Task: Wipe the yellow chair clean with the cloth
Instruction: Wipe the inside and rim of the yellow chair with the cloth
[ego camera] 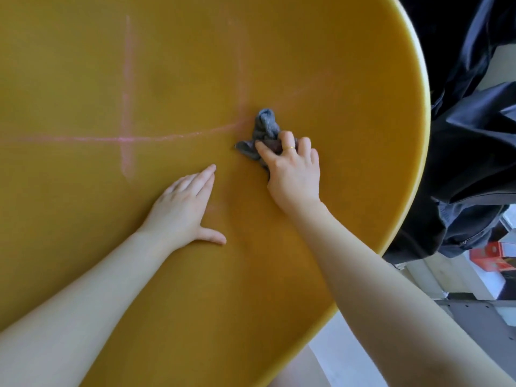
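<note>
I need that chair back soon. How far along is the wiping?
Done: the yellow chair looks mark-free right of the cloth. In hand: the right hand presses the grey cloth at the end of the pink chalk lines; the left hand lies flat, bracing. Left: the cross of lines to the left.

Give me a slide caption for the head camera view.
Right hand presses a grey cloth at pink chalk lines on the yellow chair; left hand lies flat.

From nine to twelve o'clock the yellow chair [111, 65] lies bare ahead of my hands. At three o'clock dark fabric [472, 135] crowds its rim.
</note>
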`<state>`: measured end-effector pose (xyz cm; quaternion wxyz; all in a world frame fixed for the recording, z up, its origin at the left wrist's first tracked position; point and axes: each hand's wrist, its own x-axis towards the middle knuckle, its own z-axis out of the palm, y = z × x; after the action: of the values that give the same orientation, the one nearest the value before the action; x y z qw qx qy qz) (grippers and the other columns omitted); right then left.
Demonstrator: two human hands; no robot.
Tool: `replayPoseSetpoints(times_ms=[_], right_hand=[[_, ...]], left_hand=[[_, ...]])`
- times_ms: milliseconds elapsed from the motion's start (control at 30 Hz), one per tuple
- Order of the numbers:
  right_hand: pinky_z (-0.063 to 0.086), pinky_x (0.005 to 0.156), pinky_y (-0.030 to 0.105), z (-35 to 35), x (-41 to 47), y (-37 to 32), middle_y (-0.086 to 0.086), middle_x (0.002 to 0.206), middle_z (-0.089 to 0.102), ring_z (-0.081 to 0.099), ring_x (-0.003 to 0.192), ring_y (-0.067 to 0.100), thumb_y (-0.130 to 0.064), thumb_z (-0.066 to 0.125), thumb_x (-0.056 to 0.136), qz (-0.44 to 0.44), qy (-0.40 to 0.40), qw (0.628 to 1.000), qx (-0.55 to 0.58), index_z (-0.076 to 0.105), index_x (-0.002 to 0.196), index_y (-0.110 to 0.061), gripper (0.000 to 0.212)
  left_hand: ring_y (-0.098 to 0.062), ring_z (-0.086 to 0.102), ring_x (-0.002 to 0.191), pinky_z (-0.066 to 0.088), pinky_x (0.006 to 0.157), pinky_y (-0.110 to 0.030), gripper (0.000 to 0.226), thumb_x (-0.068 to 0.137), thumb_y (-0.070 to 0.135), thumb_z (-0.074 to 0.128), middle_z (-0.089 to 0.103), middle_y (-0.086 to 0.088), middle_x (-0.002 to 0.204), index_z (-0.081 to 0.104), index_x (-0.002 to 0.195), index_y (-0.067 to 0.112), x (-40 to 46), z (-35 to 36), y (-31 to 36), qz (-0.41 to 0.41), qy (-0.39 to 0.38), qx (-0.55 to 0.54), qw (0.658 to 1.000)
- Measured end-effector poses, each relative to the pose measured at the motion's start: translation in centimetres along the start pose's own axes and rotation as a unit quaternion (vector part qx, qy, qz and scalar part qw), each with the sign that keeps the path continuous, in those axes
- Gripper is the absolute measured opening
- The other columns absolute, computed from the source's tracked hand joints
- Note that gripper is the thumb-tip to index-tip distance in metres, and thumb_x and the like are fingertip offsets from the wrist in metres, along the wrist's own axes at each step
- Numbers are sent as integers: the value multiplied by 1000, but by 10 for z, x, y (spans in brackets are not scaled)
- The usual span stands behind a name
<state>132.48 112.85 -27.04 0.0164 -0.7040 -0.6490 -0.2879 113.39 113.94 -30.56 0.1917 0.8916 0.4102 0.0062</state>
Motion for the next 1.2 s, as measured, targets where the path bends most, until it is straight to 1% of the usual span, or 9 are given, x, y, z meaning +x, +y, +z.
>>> replayPoseSetpoints(times_ms=[167, 267, 367, 433, 533, 767, 1033, 1133, 1200], right_hand=[[42, 60, 29, 1, -8, -22, 11, 98, 65, 57, 74, 33, -18, 32, 70, 21, -17, 999, 40, 70, 101, -30, 50], [42, 60, 28, -3, -38, -45, 10, 96, 64, 57, 73, 31, -25, 38, 67, -11, -60, 993, 100, 70, 100, -32, 46], [44, 58, 28, -8, -60, -53, 9, 94, 64, 56, 71, 30, -30, 65, 62, -67, -95, 985, 129, 69, 101, -32, 39], [43, 57, 28, -9, -57, -41, 7, 90, 64, 56, 69, 29, -28, 60, 66, -112, -84, 984, 114, 69, 101, -34, 36], [40, 55, 27, -6, -35, -18, 8, 88, 63, 55, 68, 30, -21, 39, 70, -62, -50, 994, 79, 69, 100, -33, 45], [43, 59, 30, -3, -31, -47, 15, 95, 63, 55, 70, 33, -4, 68, 57, 27, -78, 992, 98, 69, 101, -25, 49], [46, 58, 28, -40, -93, -127, 9, 94, 64, 55, 67, 29, -18, 66, 56, -40, -184, 949, 253, 68, 103, -30, 48], [42, 73, 37, -40, -83, -107, 14, 112, 56, 51, 87, 36, -12, 61, 71, -124, -229, 934, 245, 59, 120, -29, 52], [37, 81, 39, -30, -67, -87, 14, 124, 50, 45, 99, 36, -11, 52, 82, -105, -213, 948, 211, 51, 128, -32, 51]], left_hand=[[-15, 2, 145, 0, 115, -26, 122, 64, 69, 63, -14, 6, 157, -2, 149, 11, -3, 1, 0, 2, 7, -18, 1000], [-14, -2, 145, -5, 114, -24, 122, 65, 65, 67, -14, 2, 157, 0, 149, 8, -8, 1, -1, -6, 23, -27, 999], [-15, -2, 146, -7, 115, -27, 123, 62, 65, 69, -8, -1, 158, 5, 149, 6, -11, -1, -3, -16, 24, -19, 999], [-17, 0, 146, -4, 116, -31, 123, 61, 68, 67, -4, -2, 158, 7, 149, 7, -13, -2, -7, -29, 18, -3, 999], [-16, -5, 145, -7, 116, -32, 122, 63, 75, 59, -11, -1, 158, 0, 150, 11, -15, -2, -13, -32, -8, 34, 999], [-3, -26, 133, -15, 111, -27, 127, 63, 74, 58, -36, 8, 142, -16, 147, 14, -43, 4, -35, -34, -32, 13, 999], [-24, -14, 144, -7, 116, -36, 133, 58, 77, 60, -21, -13, 154, -7, 148, 6, -92, -5, -44, -191, -16, 83, 978], [-31, -9, 144, -4, 116, -40, 136, 55, 82, 56, -14, -21, 154, -5, 147, 2, -99, -6, -42, -246, -4, 122, 962], [-31, -6, 145, -1, 117, -40, 136, 56, 86, 50, -11, -21, 155, -6, 147, 1, -101, -3, -44, -276, -22, 117, 954]])
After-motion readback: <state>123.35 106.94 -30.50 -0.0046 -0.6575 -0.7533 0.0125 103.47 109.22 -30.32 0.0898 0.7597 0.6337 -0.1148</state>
